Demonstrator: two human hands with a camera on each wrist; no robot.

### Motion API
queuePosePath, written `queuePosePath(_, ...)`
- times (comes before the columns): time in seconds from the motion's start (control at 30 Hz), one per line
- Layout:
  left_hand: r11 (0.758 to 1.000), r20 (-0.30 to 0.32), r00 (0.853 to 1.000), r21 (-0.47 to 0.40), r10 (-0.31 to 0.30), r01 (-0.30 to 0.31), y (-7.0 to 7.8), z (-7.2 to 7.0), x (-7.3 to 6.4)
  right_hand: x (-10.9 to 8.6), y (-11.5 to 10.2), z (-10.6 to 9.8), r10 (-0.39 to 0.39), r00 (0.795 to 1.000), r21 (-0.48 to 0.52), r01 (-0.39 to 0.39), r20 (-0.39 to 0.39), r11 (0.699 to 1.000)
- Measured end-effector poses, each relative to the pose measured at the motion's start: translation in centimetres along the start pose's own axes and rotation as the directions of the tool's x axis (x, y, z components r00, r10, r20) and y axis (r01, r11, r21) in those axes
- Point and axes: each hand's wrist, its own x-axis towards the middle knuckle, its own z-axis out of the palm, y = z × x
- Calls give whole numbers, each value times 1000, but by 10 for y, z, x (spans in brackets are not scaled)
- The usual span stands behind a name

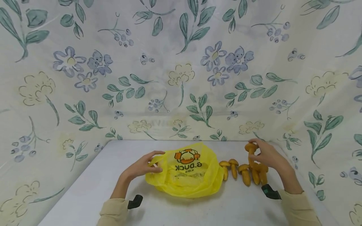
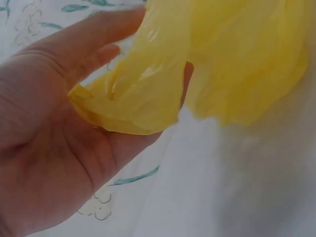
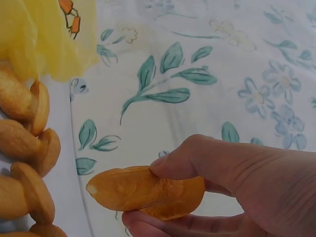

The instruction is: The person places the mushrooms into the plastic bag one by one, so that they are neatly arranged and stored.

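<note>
A crumpled yellow plastic bag (image 1: 186, 175) with a duck print and mirrored lettering lies mid-table. At its left side, my left hand (image 1: 144, 164) holds a handle loop, with thumb and fingers spread around the film; in the left wrist view the yellow film (image 2: 148, 89) covers the fingertips. My right hand (image 1: 267, 153) pinches a brown mushroom (image 1: 251, 149) between thumb and fingers, raised above the others, cap up. In the right wrist view that mushroom (image 3: 143, 190) shows between thumb and fingertips. Several similar mushrooms (image 1: 245, 175) lie in a row between the bag and my right hand.
The white table (image 1: 203, 210) meets a flower-and-leaf patterned sheet (image 1: 181, 94) at the back and both sides. Dark wrist devices (image 1: 271, 191) sit below each hand. The leftmost mushroom (image 1: 225, 169) lies right at the bag's edge.
</note>
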Motion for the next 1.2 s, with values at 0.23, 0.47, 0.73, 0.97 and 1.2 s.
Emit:
queuePosePath(0.23, 1000, -31, 999, -27, -17, 16, -3, 6, 10, 9, -6, 6, -24, 1000, 8, 24, 5, 1000)
queuePosePath(0.47, 999, -78, 996, -26, -32, 30, -4, 7, 13, 17, -18, 12, -30, 999, 29, 29, 17, 999)
queuePosePath(0.73, 999, -77, 996, -16, -41, 40, -4, 7, 12, 26, -37, 23, -23, 999, 70, 19, 46, 997)
queuePosePath(0.97, 998, -69, 997, -50, -38, 34, -2, 8, 11, 30, -49, 36, -3, 997, 100, -4, 75, 995)
queuePosePath(1.2, 998, -55, 998, -53, -33, 30, -1, 8, 11, 35, -54, 49, 17, 995, 134, -30, 96, 991)
